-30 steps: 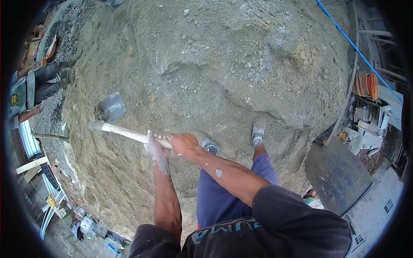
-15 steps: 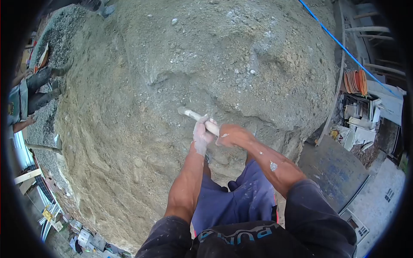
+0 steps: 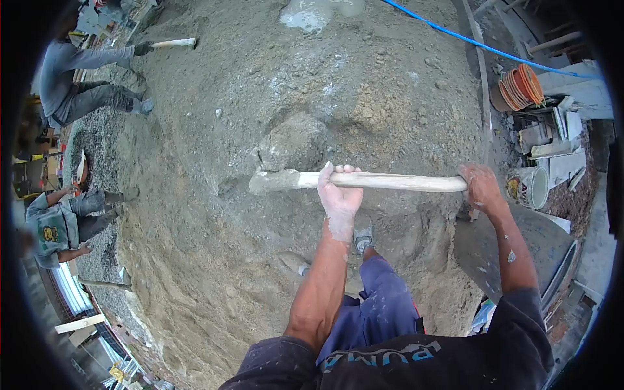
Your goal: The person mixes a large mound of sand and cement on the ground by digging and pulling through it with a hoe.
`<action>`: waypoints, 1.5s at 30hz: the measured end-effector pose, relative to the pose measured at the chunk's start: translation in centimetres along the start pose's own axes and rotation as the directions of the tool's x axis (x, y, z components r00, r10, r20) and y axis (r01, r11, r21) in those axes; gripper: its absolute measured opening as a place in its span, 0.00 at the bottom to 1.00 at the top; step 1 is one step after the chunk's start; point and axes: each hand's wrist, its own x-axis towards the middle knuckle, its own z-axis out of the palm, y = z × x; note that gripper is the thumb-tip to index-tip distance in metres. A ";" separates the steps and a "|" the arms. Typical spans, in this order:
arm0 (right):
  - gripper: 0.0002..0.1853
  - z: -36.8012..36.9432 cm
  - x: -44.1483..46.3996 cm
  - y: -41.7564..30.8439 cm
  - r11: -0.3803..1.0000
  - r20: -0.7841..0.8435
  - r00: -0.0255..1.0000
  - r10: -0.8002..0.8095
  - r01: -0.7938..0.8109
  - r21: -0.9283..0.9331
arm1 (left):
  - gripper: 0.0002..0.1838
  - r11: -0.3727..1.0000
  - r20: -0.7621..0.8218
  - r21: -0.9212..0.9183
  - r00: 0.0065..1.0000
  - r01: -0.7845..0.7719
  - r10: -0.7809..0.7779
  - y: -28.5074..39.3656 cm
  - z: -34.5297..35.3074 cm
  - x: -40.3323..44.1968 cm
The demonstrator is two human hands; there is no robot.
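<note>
A wooden handle (image 3: 403, 181) lies level across the view, its left end caked in grey mix. My left hand (image 3: 341, 195), dusted white, is wrapped round it near that coated end. At the other end, on the right, my right hand (image 3: 482, 187) grips the handle's tip. The tool's head is covered by a mound of grey material (image 3: 296, 142) just above the coated end, so its blade cannot be made out. Below the handle, my feet stand on the large sandy heap (image 3: 195, 227).
Two people, one holding a handled tool (image 3: 174, 43), are at the left. A blue hose (image 3: 448, 30) crosses the top right. Stacked orange buckets (image 3: 520, 88), a white bucket (image 3: 528, 186) and a metal sheet (image 3: 513, 244) are at the right. Gravel (image 3: 97, 143) lies left.
My hands have moved apart along the handle, my right hand now far to the right. The tool lies level, with grey material at its head. Another person has come into view at upper left.
</note>
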 end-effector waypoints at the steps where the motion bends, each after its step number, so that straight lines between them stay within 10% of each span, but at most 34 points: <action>1: 0.24 1.0 -0.6 1.1 0.994 -0.019 0.994 0.106 -0.106 -0.028 | 0.10 1.000 -0.012 -0.001 1.000 0.026 -0.026 -1.8 0.9 -0.6; 4: 0.17 6.2 -2.4 1.6 0.990 -0.068 0.988 0.140 -0.139 0.015 | 0.11 0.998 0.049 0.065 0.999 -0.008 0.005 -3.4 0.5 -3.1; 7: 0.14 9.9 -4.4 -3.1 0.990 0.230 0.968 0.097 -0.118 0.082 | 0.12 0.987 0.023 0.148 0.998 -0.055 0.052 -0.6 -3.4 -6.7; 12: 0.21 15.1 -9.7 -18.7 0.876 0.422 0.855 -0.302 0.074 0.477 | 0.13 0.958 -0.265 0.252 0.943 -0.134 0.201 11.6 -12.7 -13.5; 13: 0.21 9.8 -8.8 -22.9 0.836 0.599 0.705 -0.379 -0.016 0.548 | 0.13 0.939 -0.283 0.290 0.921 -0.185 0.269 15.1 -15.7 -14.5; 18: 0.15 10.6 -7.7 -40.4 0.787 0.511 0.734 -0.447 0.052 0.615 | 0.12 0.774 -0.314 0.353 0.713 -0.526 0.627 29.1 -23.1 -20.2; 25: 0.12 14.8 -0.3 -56.2 0.708 0.332 0.814 -0.477 0.132 0.694 | 0.14 0.766 -0.530 0.509 0.558 -0.393 0.638 28.0 -30.3 -15.8; 32: 0.19 16.4 -4.6 -44.6 0.944 0.700 0.714 0.005 -0.235 0.233 | 0.12 0.897 -0.474 0.242 0.852 0.370 -0.223 11.7 -34.5 -7.6; 36: 0.19 13.3 -3.9 -41.1 0.927 0.711 0.702 0.043 -0.294 0.234 | 0.10 0.890 -0.276 0.092 0.870 0.447 -0.408 7.7 -34.7 -6.3; 45: 0.19 -1.7 -0.3 -20.4 0.942 0.706 0.663 -0.248 -0.006 0.336 | 0.20 0.978 -0.337 0.164 0.939 0.133 -0.071 2.2 -22.2 -4.7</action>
